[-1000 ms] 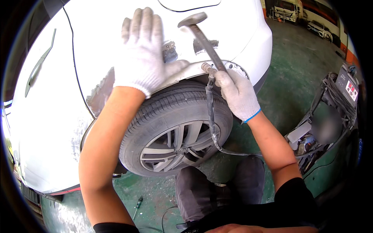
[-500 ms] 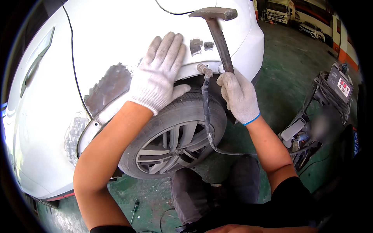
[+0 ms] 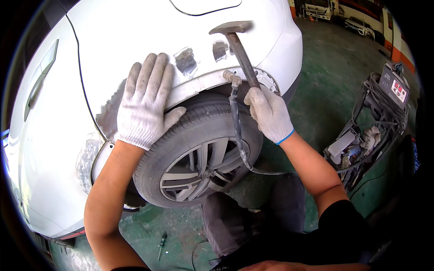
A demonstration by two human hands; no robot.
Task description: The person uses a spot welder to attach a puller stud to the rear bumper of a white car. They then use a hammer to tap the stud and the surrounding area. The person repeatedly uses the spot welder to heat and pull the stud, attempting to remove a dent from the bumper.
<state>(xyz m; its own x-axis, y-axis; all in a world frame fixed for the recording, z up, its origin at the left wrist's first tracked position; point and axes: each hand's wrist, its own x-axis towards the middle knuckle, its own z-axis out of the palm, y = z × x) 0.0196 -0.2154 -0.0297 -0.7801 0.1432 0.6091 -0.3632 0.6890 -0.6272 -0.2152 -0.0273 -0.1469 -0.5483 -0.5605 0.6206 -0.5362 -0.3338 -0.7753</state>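
My left hand [image 3: 142,104], in a white knit glove, lies flat with fingers extended on the white car panel [image 3: 117,31] at the wheel arch, partly over a dull bare-metal area [image 3: 108,115]. My gloved right hand [image 3: 269,115] grips a steel hammer [image 3: 244,58] by its handle, head raised in front of the panel. Beside the hammer are two small bare-metal patches [image 3: 185,61]. A brass-coloured fitting [image 3: 233,77] on the arch lip has a grey cable [image 3: 237,122] hanging across the tyre and alloy wheel [image 3: 203,176] below my hands.
A cart [image 3: 357,153] at the right carries a control box [image 3: 394,88], coiled cables, tools and rags. A green-handled screwdriver [image 3: 162,246] and a thin cable lie on the green floor near my knees. A truck [image 3: 318,9] and white car [image 3: 357,27] stand in the background.
My left hand has slid down and leftward along the panel, uncovering the small patches. The hammer swung slightly rightward, then back left, staying in my right hand.
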